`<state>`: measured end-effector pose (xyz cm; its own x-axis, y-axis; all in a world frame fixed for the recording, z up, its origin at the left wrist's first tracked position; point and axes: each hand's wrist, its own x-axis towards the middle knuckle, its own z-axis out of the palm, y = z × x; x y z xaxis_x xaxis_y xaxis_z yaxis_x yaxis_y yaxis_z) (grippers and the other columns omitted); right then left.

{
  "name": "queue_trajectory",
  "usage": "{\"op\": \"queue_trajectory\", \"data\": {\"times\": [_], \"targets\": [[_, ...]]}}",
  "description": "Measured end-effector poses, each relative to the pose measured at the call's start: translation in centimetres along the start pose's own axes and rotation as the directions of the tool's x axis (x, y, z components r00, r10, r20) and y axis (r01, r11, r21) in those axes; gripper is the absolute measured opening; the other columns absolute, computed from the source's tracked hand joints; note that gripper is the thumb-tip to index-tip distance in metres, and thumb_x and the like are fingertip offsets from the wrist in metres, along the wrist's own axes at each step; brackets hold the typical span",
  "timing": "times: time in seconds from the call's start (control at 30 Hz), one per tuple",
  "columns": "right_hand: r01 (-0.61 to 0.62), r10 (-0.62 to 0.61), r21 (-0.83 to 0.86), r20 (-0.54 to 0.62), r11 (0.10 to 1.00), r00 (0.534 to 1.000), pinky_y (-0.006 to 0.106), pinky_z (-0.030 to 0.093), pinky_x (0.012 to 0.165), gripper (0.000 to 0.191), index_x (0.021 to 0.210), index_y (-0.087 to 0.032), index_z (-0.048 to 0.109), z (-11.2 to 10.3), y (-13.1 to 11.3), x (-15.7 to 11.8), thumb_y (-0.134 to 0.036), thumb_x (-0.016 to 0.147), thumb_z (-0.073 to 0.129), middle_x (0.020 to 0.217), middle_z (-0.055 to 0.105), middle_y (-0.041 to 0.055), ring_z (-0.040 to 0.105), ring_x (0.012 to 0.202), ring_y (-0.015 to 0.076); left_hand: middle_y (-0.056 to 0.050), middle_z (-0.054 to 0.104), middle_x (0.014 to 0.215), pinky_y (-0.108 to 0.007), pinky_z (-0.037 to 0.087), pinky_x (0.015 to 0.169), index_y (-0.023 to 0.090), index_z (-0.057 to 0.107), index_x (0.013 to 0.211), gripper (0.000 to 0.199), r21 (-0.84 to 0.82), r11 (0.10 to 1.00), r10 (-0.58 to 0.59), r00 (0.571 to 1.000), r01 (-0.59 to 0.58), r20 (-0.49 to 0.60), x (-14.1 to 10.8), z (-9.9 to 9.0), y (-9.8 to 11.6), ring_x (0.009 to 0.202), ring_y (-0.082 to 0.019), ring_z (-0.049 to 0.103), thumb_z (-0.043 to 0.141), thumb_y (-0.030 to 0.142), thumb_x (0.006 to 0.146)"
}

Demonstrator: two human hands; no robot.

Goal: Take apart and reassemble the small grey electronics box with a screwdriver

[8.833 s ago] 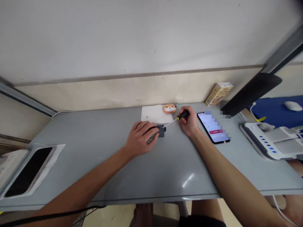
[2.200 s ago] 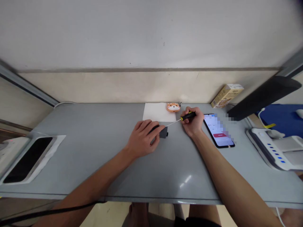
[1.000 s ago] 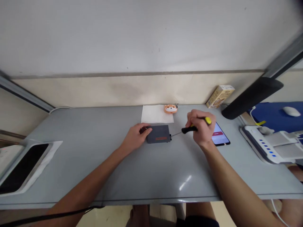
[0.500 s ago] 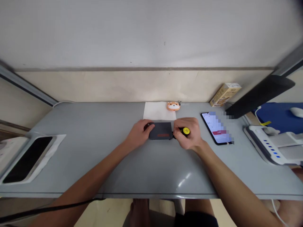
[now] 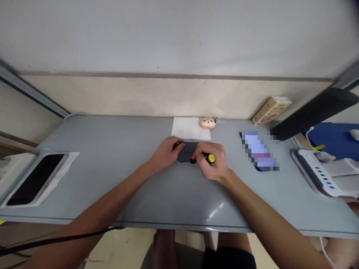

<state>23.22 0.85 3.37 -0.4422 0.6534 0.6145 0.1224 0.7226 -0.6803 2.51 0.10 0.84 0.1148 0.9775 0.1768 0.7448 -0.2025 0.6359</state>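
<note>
A flat dark grey box (image 5: 186, 150) lies on the grey desk in front of me, partly covered by both hands. My left hand (image 5: 169, 151) grips its left end, thumb on top and fingers curled behind. My right hand (image 5: 212, 160) is closed around a short black tool with a round yellow end (image 5: 211, 158). The tool's black front part meets the box's near edge, right of its middle. Its exact kind and its tip I cannot make out. The right fingers cover the box's right end.
Behind the box lies a white sheet (image 5: 186, 129) with an orange animal-faced case (image 5: 207, 123). A lit phone (image 5: 259, 151), carton (image 5: 271, 110), black monitor-like bar (image 5: 315, 114) and power strip (image 5: 316, 173) stand right. A dark phone (image 5: 36, 179) lies left.
My right hand has moved left with the tool, from beside the box's right end to its near edge, covering the red print. My left hand keeps its hold. The view has shifted slightly.
</note>
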Motion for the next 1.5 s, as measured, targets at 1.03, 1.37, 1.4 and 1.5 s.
{"op": "queue_trajectory", "data": {"times": [1.03, 1.37, 1.4, 1.5], "targets": [[-0.196, 0.272, 0.284, -0.261, 0.939, 0.926, 0.03, 0.026, 0.052, 0.029, 0.045, -0.021, 0.052, -4.4, 2.1, 1.7, -0.017, 0.073, 0.046, 0.047, 0.044, 0.0012, 0.039, 0.051, 0.0133, -0.007, 0.069, 0.114, -0.037, 0.047, 0.092, 0.024, 0.071, 0.113, 0.022, 0.276, 0.798, 0.536, 0.84, -0.535, 0.08, -3.0, 1.5, 3.2, 0.102, -0.021, 0.063, 0.066, 0.036, 0.096], [-0.285, 0.304, 0.176, -0.09, 0.942, 0.948, 0.03, 0.03, 0.053, 0.025, 0.049, -0.02, 0.052, -2.9, 2.1, 1.1, -0.019, 0.073, 0.047, 0.049, 0.046, -0.0013, 0.042, 0.051, 0.0126, -0.008, 0.067, 0.106, -0.037, 0.047, 0.084, 0.021, 0.067, 0.104, 0.015, 0.286, 0.781, 0.572, 0.82, -0.556, 0.032, -4.1, 1.3, 1.9, 0.098, -0.022, 0.061, 0.062, 0.018, 0.091], [-0.284, 0.305, 0.184, -0.1, 0.941, 0.947, 0.03, 0.03, 0.053, 0.025, 0.049, -0.02, 0.051, -2.9, 2.1, 1.1, -0.019, 0.073, 0.047, 0.049, 0.046, -0.0013, 0.042, 0.051, 0.0128, -0.008, 0.067, 0.105, -0.037, 0.047, 0.084, 0.021, 0.068, 0.105, 0.015, 0.294, 0.78, 0.57, 0.821, -0.553, 0.031, -4.2, 1.3, 1.8, 0.098, -0.021, 0.061, 0.062, 0.019, 0.091], [-0.285, 0.315, 0.205, -0.133, 0.936, 0.94, 0.031, 0.028, 0.052, 0.025, 0.048, -0.021, 0.05, -3.1, 2.0, 1.3, -0.019, 0.073, 0.047, 0.048, 0.045, -0.0012, 0.042, 0.051, 0.0128, -0.008, 0.067, 0.105, -0.037, 0.047, 0.085, 0.022, 0.068, 0.106, 0.015, 0.311, 0.78, 0.561, 0.827, -0.543, 0.037, -4.4, 1.3, 1.7, 0.097, -0.021, 0.061, 0.062, 0.021, 0.092]]}}
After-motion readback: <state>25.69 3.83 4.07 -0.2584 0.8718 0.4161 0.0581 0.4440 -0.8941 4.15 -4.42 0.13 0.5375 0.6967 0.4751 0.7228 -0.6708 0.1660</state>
